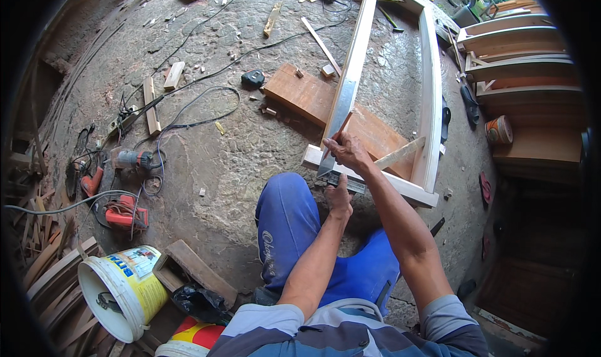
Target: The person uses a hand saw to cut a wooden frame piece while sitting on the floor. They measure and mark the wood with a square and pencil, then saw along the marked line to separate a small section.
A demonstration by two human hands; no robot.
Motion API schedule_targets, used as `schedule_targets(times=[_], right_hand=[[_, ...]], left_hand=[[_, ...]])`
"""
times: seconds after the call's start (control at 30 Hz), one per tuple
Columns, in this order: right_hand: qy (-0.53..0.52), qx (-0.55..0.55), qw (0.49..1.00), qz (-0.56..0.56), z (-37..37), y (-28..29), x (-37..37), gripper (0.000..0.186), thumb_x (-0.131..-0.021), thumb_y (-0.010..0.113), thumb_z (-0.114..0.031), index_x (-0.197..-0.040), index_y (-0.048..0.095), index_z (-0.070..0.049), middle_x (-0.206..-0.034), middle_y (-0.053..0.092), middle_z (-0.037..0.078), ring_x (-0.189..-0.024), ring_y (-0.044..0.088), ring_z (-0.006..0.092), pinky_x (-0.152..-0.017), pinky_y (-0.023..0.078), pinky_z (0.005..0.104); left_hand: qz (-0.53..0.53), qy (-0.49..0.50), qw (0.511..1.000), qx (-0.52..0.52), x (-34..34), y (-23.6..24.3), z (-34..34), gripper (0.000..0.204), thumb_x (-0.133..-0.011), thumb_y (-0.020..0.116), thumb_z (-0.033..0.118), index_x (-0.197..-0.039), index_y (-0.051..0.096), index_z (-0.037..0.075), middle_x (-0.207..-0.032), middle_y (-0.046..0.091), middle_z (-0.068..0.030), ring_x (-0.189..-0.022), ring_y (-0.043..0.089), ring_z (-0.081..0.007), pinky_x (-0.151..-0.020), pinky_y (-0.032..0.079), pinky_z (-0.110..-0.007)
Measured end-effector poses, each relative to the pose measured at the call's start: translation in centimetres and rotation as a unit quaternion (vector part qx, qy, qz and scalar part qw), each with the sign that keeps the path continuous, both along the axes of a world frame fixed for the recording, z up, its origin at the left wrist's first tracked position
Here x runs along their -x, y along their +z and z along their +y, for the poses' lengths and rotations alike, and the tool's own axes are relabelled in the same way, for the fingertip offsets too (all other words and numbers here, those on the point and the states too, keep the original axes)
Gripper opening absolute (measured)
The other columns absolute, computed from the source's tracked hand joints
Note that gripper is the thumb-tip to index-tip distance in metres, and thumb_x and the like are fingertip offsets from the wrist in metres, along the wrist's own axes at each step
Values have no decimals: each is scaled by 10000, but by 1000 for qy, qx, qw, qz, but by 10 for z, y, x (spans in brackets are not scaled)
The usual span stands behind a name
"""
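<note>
Head view: left hand [340, 197] closed around the dark stock of a steel-bladed square [340, 110], thumb up on it, at the near-left corner of a long pale-wood rectangular frame [429, 100]. Blade lies along the top of the frame's left long rail, running away from the person; stock sits by the near crosspiece. Right hand [348, 150] pinches a slim reddish-brown pencil [344, 125] between thumb and fingers, held slanted over the blade; can't tell whether its tip touches wood. Frame's near end is just past the knees of the seated person's blue trousers [289, 210]. Reddish-brown wooden plank [300, 94] runs crosswise under the frame; narrow pale wood strip [400, 153] sits at a slant inside the near-right corner. Left of the plank, on the rough grey concrete floor [216, 147]: small black rounded object [253, 78], type unclear. Further left: grey-and-red cylindrical power tool [134, 159], red corded power tool [127, 213], loose cables around both. Lower left: white-and-yellow plastic bucket [134, 282], tipped, mouth toward the camera's left. Right side: pale-edged wooden shelving unit [538, 141], small round tub [499, 130] beside it.
</note>
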State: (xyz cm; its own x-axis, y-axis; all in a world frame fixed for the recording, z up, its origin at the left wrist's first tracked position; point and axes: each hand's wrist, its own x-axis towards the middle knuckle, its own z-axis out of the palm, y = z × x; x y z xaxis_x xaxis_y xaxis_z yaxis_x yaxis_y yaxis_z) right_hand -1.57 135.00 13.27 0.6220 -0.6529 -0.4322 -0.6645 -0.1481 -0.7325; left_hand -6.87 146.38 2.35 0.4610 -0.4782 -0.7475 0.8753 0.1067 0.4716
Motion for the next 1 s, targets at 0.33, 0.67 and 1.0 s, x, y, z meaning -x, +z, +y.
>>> schedule_targets(times=[0.33,0.67,1.0], right_hand=[[105,32,994,23,-10,-15,-11,377,-977,682,-382,-943,662,-8,-807,697,148,-796,678,279,-731,518,412],[-54,265,957,-105,14,18,2,301,-994,661,-303,-899,650,-17,-832,684,209,-784,685,404,-676,520,485],[-189,53,976,92,119,-103,197,406,-965,595,-408,-997,654,-7,-921,687,275,-930,669,470,-814,498,548]], left_hand=[[13,2,999,-43,-2,12,0,246,-963,731,294,-1135,639,143,-1050,661,-3,-892,645,-154,-647,499,-374],[-35,41,998,-41,-2,-22,-4,307,-971,723,287,-1032,670,-9,-956,697,-80,-763,662,-160,-595,530,-316],[-201,216,954,-52,-246,65,57,496,-966,738,361,-1254,519,21,-1137,663,-164,-945,700,-264,-746,619,-375]])
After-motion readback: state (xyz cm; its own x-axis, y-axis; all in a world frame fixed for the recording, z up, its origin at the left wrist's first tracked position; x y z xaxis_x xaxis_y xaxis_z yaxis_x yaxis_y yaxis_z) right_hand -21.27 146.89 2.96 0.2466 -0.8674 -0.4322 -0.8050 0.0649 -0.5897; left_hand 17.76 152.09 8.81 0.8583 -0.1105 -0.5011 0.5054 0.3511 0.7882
